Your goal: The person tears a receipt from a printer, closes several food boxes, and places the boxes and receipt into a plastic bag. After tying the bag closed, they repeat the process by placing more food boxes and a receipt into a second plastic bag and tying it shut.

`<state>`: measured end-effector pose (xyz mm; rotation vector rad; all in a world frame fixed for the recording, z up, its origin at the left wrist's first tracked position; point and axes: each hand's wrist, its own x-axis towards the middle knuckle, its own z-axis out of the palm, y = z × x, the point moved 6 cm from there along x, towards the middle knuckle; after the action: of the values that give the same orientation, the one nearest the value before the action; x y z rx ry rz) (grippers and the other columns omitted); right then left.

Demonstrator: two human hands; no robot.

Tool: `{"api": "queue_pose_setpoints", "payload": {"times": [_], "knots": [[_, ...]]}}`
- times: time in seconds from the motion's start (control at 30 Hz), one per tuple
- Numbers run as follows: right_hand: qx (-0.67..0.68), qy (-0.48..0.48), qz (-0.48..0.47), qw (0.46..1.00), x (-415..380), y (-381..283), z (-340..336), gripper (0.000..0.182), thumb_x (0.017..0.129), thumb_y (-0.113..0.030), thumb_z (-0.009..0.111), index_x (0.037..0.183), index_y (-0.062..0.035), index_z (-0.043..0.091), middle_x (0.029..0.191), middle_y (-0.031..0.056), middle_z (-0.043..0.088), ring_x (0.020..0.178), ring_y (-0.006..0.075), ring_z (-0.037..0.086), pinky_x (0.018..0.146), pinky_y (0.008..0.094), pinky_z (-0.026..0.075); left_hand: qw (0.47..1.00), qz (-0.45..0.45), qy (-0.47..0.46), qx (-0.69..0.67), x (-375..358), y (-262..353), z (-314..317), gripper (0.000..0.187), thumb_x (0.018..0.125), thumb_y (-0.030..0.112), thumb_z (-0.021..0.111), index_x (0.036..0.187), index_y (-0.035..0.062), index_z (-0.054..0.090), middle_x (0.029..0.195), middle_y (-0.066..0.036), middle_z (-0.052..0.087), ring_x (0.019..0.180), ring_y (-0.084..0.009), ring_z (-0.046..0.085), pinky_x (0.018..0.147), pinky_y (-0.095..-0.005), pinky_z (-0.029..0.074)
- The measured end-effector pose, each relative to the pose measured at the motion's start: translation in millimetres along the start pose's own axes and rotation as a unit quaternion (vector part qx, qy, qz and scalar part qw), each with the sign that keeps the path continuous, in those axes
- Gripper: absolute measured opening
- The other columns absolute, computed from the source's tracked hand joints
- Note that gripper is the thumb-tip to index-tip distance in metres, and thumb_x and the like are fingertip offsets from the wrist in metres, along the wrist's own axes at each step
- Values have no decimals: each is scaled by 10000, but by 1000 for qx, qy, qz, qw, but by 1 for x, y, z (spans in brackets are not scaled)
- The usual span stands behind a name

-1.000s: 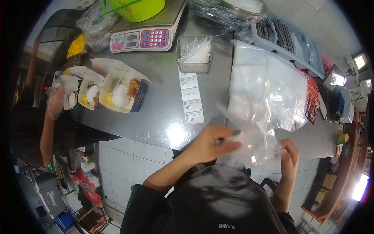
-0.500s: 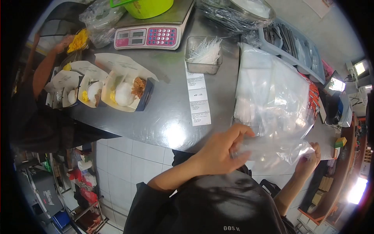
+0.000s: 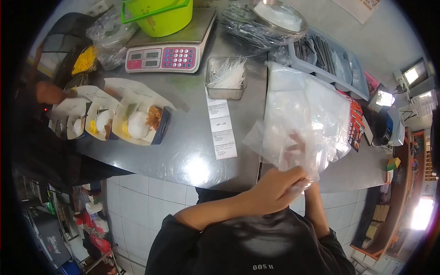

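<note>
The person's left hand (image 3: 277, 190) reaches across the body at the near edge of the steel bench (image 3: 188, 137), wrist bent, knuckles up, fingers curled shut over the gathered mouth of a clear plastic bag (image 3: 293, 142). The right hand (image 3: 300, 146) is pushed up inside that bag, forearm rising from below the bench edge, and shows only as a blur through the film, so whether its grip is open or closed cannot be told. The bag stands up over the bench edge, in front of a stack of flat plastic bags (image 3: 307, 98) lying on the bench. Half a second ago the bag was stretched sideways between the two hands, the right one far out to the right pinching a corner; now the hands have come together and the right one has gone into the bag. Further left on the bench lie a strip of receipts (image 3: 221, 128), a small clear tub of plastic ties (image 3: 226, 78), a pink scale (image 3: 166, 57) carrying a green bucket (image 3: 160, 13), and a row of open food boxes (image 3: 137, 121). Another person's hand (image 3: 48, 93) is at the far end of that row, lower than it was before.
</note>
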<state>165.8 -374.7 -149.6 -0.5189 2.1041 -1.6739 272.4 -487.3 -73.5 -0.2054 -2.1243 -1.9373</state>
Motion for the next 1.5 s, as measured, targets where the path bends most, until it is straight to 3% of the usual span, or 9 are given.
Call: {"api": "queue_pose_setpoints", "payload": {"times": [0.17,0.33,0.43,0.5,0.6,0.77,0.9,1.2,1.5], "knots": [[-45,13,3,999,11,8,-68,596,921,-258,544,1433,-74,300,1346,143,441,1106,252,514,904,347,479,992,6,33,118,-32,-19,-42,103,851,79,601,947,42,608,774,-115,644,627,-259,637,539,-330,458],[-302,-531,-75,788,-22,-36,-5,538,890,-242,635,1336,-7,447,1290,166,533,1216,227,500,953,360,449,937,-272,215,52,-55,-123,-66,111,902,133,582,892,24,596,634,-34,559,556,-89,516,510,-265,406],[31,-748,-18,663,7,-128,-8,521,894,-226,636,1307,48,476,1310,214,519,1145,273,567,974,388,431,953,-253,162,32,-52,-130,-42,168,921,180,578,863,23,591,619,-9,518,577,-59,479,513,-253,389],[76,-627,-210,747,84,-153,-33,311,897,-163,627,1136,36,614,1168,176,626,1061,294,611,931,393,459,957,-253,130,61,-51,-132,-32,166,917,181,583,872,23,598,631,-18,542,593,-67,498,530,-253,401],[-6,-241,-145,960,233,-147,-38,249,826,-147,664,1032,-7,665,938,83,690,847,139,646,754,266,514,953,-267,117,79,-45,-134,-30,160,916,181,583,900,24,610,665,-45,587,618,-84,535,561,-257,428],[-422,185,-359,812,399,-125,-36,239,780,-230,679,968,-83,683,994,118,674,890,254,660,755,418,519,952,-282,90,81,-42,-137,-36,141,864,142,624,942,25,637,755,-111,625,658,-201,607,615,-282,466],[-634,15,-230,738,448,-110,2,308,769,-341,674,936,-83,701,952,142,676,874,269,667,764,465,509,968,-213,72,109,-34,-138,-43,227,922,186,535,1053,22,623,941,-213,636,875,-377,613,763,-404,479],[-139,66,-178,972,466,-135,-81,232,803,-217,690,885,-3,727,746,51,679,706,111,592,653,271,464,962,-245,71,101,-10,-138,-58,131,881,103,565,977,15,581,859,-219,601,798,-422,582,672,-416,464],[1,113,-210,971,443,-186,-104,194,840,-165,646,920,6,690,763,-33,613,645,55,505,578,213,380,961,-254,86,72,0,-127,-67,144,880,84,576,1013,28,577,876,-221,604,769,-375,599,672,-376,469]]}}
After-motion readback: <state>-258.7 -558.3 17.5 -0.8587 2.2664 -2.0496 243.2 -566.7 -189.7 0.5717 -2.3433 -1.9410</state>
